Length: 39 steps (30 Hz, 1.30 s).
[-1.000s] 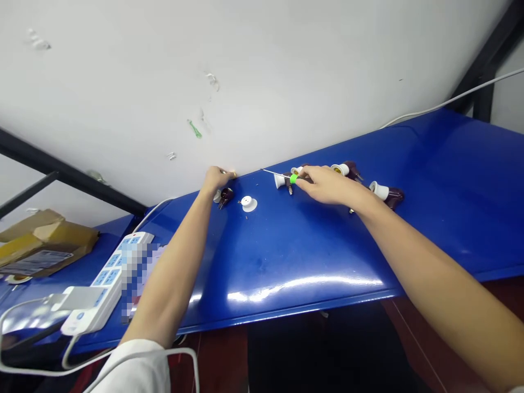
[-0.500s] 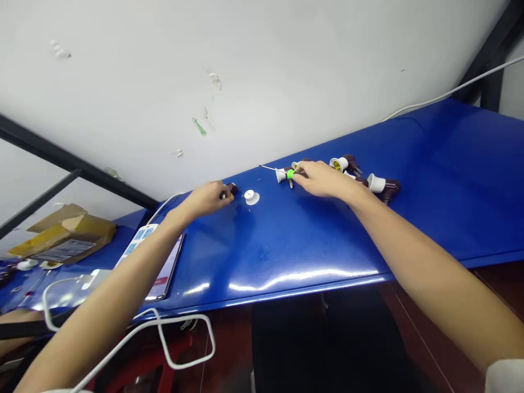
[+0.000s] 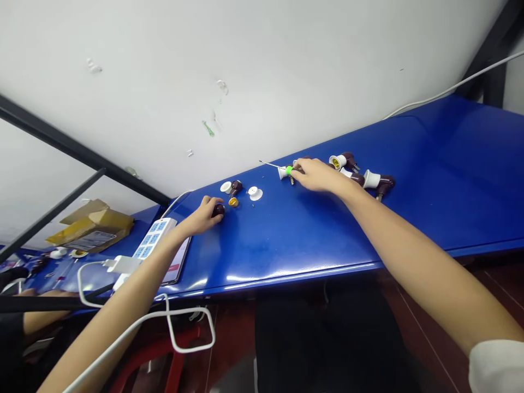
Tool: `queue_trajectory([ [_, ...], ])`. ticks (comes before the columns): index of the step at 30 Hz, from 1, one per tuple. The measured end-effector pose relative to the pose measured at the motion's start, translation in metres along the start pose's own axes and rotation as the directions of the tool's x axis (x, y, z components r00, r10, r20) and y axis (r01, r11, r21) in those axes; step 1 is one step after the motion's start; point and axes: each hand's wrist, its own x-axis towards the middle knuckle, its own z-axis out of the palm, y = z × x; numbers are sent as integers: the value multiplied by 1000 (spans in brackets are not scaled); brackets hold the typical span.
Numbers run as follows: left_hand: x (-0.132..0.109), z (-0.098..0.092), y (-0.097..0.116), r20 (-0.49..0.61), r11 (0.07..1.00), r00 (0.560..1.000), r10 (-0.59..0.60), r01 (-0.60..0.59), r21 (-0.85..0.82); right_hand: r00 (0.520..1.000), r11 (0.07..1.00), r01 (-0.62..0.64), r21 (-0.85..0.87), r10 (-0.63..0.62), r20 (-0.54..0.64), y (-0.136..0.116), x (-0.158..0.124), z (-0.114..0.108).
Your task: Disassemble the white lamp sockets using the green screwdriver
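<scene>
My left hand [image 3: 201, 215] is closed around a dark maroon lamp-holder part [image 3: 219, 209] at the left of the blue tabletop. Just beyond it lie a brass screw shell [image 3: 233, 202], another maroon plug piece [image 3: 236, 187] and a white ring [image 3: 225, 187]. A white round socket base [image 3: 254, 193] rests farther right. My right hand [image 3: 314, 173] grips a screwdriver [image 3: 290, 170] with a green collar, its shaft pointing left over the table. White-and-maroon lamp holders [image 3: 372, 179] lie around and behind that hand, some partly hidden by it.
To the left lie a phone [image 3: 178, 265], a white power strip [image 3: 153, 238] with a charger [image 3: 123, 265], and a torn cardboard box [image 3: 92, 226]. A white cable [image 3: 192, 314] loops past the front edge. Another person's arm [image 3: 45, 316] shows at far left.
My left hand has come back toward me and left, holding the maroon part, uncovering the brass shell, white ring and other plug piece. My right hand stays with the screwdriver.
</scene>
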Motion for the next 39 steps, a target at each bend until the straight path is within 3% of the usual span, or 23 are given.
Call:
queue_trajectory([
  [4, -4, 11, -8, -28, 995, 999, -17, 19, 98, 1000, 1000, 16, -5, -16, 8, 0, 2, 1],
  [8, 0, 7, 17, -144, 984, 989, 40, -13, 179, 1000, 998, 19, 64, -20, 17, -2, 1, 3],
  [12, 33, 19, 57, -119, 950, 945, 304, -292, 107, 999, 969, 1, 248, -10, 35, -5, -2, 7],
  [16, 68, 26, 79, -95, 944, 941, 324, -316, 89, 999, 967, -8, 254, 17, -33, -8, -4, 9],
  [18, 70, 19, 82, -104, 948, 944, 312, -317, -34, 997, 970, -8, 242, 27, -78, -9, -3, 8],
  [20, 61, 8, 84, -134, 914, 955, 263, -292, -281, 994, 966, 1, 259, 28, -109, -9, -2, 8],
  [23, 41, -2, 90, -133, 764, 981, 138, -191, -616, 992, 946, 49, 322, -9, -123, -9, 0, 9],
  [26, 31, 1, 98, -67, 720, 992, 106, -124, -683, 991, 911, 122, 395, -88, -104, -8, 1, 16],
  [32, 38, 20, 114, -57, 602, 983, 177, -154, -784, 946, 792, 319, 521, -299, -124, -12, 1, 31],
  [39, 37, 28, 120, -9, 559, 975, 220, -134, -818, 946, 695, 292, 657, -312, -90, -14, 4, 32],
])
